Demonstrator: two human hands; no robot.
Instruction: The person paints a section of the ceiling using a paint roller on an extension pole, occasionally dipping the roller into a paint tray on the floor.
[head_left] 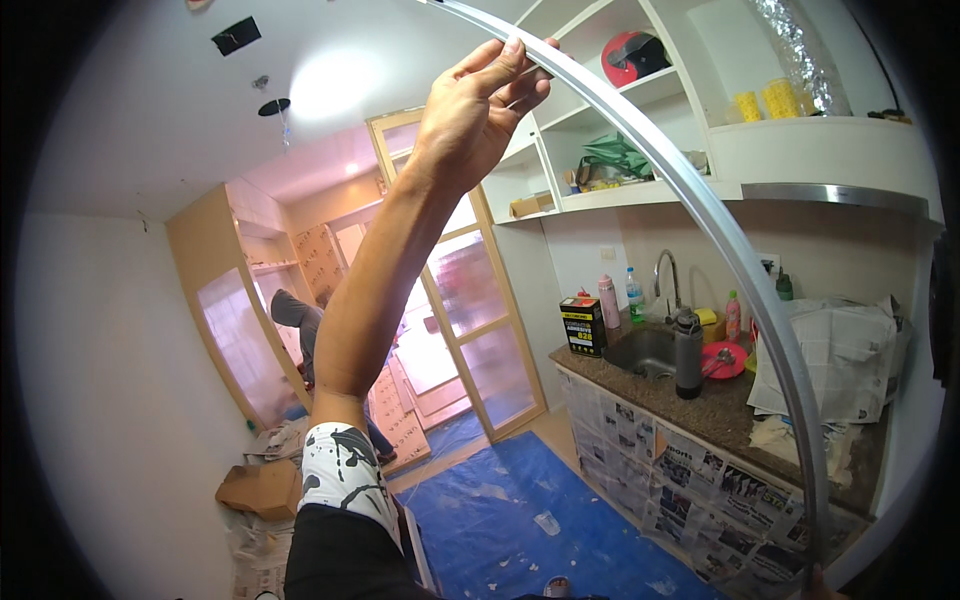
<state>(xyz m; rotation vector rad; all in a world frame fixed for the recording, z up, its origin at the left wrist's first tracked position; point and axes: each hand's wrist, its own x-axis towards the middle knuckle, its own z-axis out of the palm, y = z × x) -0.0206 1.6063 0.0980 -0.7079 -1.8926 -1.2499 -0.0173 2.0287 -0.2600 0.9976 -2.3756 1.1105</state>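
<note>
My left hand (475,110) is raised high in the middle of the view, thumb pressed on a long pale metal strip (672,160) with the fingers curled behind it. The strip runs from the top centre down along the right to the lower edge, looking curved in the fisheye picture. A small part of my right hand (817,583) shows at the bottom right, round the strip's lower end. The strip's upper part passes in front of white open shelves (620,105).
A granite counter (730,420) with a sink (640,355), bottles and papers is at right. A person in a grey hood (300,325) works by a wooden framed door (500,365). A cardboard box (255,485) lies left of a blue floor sheet (500,520).
</note>
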